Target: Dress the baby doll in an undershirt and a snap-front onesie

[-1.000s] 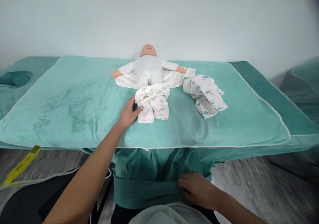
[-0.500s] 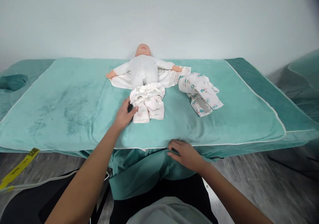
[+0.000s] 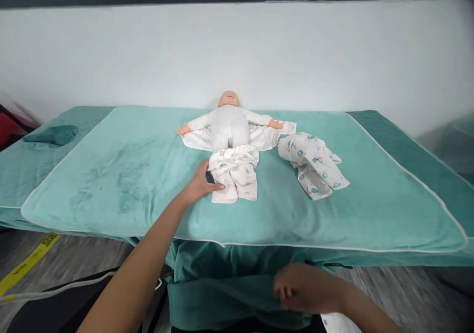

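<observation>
My left hand [image 3: 203, 184] rests at the left side of small white printed baby pants [image 3: 237, 172], thumb on one leg and fingers apart from it by the waistband. The bunched pants lie over the lower end of a baby doll [image 3: 230, 125], whose legs are out of sight. On its back, arms spread, the doll lies over an opened white baby shirt [image 3: 263, 138]. Low in front of the bed edge, my right hand [image 3: 309, 286] is motion-blurred, its fingers partly curled over hanging green cloth [image 3: 222, 298]; whether it grips anything is unclear.
Another white printed baby garment [image 3: 314, 165] lies crumpled right of the doll. A light green blanket [image 3: 111, 175] with white piping covers the bed. The bed stands against a white wall [image 3: 237, 51]. A yellow strap [image 3: 29, 261] and pale tube [image 3: 74, 287] are at lower left.
The view has tilted up, showing a dark band on the wall. My right hand has left the blanket edge and moved down. My left hand stays at the baby pants.
</observation>
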Available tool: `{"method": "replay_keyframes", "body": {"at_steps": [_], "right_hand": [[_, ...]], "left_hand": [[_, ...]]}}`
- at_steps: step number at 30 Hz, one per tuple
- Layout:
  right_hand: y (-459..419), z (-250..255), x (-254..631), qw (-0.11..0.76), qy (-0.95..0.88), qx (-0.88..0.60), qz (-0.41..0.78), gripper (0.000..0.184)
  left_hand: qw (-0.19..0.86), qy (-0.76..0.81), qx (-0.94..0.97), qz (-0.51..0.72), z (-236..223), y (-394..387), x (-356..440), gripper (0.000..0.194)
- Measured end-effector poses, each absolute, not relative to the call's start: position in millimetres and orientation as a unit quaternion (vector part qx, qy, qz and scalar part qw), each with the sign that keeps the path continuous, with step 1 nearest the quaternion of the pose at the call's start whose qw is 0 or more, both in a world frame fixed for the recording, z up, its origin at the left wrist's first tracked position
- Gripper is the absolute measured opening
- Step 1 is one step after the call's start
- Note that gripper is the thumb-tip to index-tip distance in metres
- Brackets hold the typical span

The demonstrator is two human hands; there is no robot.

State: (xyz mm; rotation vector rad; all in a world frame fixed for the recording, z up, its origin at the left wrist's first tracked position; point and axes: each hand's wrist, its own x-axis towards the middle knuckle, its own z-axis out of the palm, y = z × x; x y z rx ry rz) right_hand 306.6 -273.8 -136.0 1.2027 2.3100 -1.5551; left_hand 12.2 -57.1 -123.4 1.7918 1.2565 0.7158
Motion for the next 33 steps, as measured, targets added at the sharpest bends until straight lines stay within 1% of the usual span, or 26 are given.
{"method": "replay_keyframes", "body": {"at_steps": [3, 4, 5, 6, 7, 8, 9, 10, 11, 12, 15, 17, 19, 21, 23, 24, 26, 30, 32, 33], "right_hand": [[-221, -100, 301, -0.143, 0.756, 0.42, -0.481, 0.014], [-200, -92, 298, -0.202, 0.751, 0.441, -0.448, 0.016], [-178, -89, 294, -0.26, 0.751, 0.465, -0.389, 0.022], [-155, -88, 290, -0.304, 0.753, 0.488, -0.32, 0.036], [-132, -90, 286, -0.331, 0.763, 0.493, -0.255, 0.054], [-111, -95, 281, -0.339, 0.775, 0.491, -0.208, 0.071], [-91, -101, 277, -0.338, 0.786, 0.486, -0.177, 0.084], [-74, -107, 272, -0.33, 0.798, 0.481, -0.155, 0.09], [-59, -112, 268, -0.32, 0.806, 0.479, -0.136, 0.091], [-48, -117, 264, -0.311, 0.811, 0.482, -0.117, 0.087], [-32, -122, 256, -0.282, 0.818, 0.496, -0.069, 0.063], [-32, -120, 254, -0.258, 0.827, 0.498, -0.044, 0.049], [-39, -118, 254, -0.239, 0.838, 0.49, -0.024, 0.035], [-49, -117, 255, -0.237, 0.851, 0.469, -0.012, 0.02], [-62, -120, 256, -0.25, 0.859, 0.447, -0.012, 0.008], [-68, -121, 256, -0.255, 0.858, 0.445, -0.015, 0.006], [-79, -123, 256, -0.249, 0.847, 0.469, -0.028, 0.008], [-95, -115, 255, -0.191, 0.819, 0.533, -0.095, 0.012], [-103, -109, 257, -0.172, 0.822, 0.526, -0.135, 0.019], [-108, -107, 258, -0.168, 0.827, 0.517, -0.147, 0.027]], "left_hand": [[0.42, 0.513, 0.684, 0.305, -125, -55, 18, 0.096], [0.422, 0.52, 0.675, 0.309, -125, -54, 19, 0.096], [0.419, 0.527, 0.672, 0.31, -124, -54, 20, 0.094], [0.41, 0.531, 0.675, 0.308, -123, -54, 21, 0.092], [0.398, 0.529, 0.686, 0.302, -121, -55, 20, 0.089], [0.383, 0.522, 0.703, 0.294, -119, -55, 19, 0.085], [0.366, 0.511, 0.724, 0.284, -116, -56, 18, 0.081], [0.347, 0.496, 0.748, 0.272, -113, -56, 16, 0.078], [0.328, 0.482, 0.771, 0.258, -110, -57, 15, 0.076], [0.309, 0.469, 0.791, 0.241, -107, -57, 14, 0.076], [0.259, 0.446, 0.836, 0.189, -100, -60, 14, 0.083], [0.221, 0.443, 0.855, 0.153, -99, -63, 17, 0.09], [0.175, 0.453, 0.865, 0.128, -100, -68, 22, 0.094], [0.134, 0.467, 0.866, 0.121, -103, -74, 26, 0.091], [0.108, 0.47, 0.867, 0.126, -106, -80, 30, 0.083], [0.098, 0.467, 0.869, 0.129, -107, -83, 32, 0.078], [0.084, 0.456, 0.875, 0.138, -109, -87, 33, 0.068], [0.086, 0.449, 0.874, 0.165, -115, -94, 33, 0.051], [0.092, 0.456, 0.867, 0.181, -118, -97, 33, 0.045], [0.092, 0.459, 0.863, 0.188, -120, -99, 32, 0.043]]}}
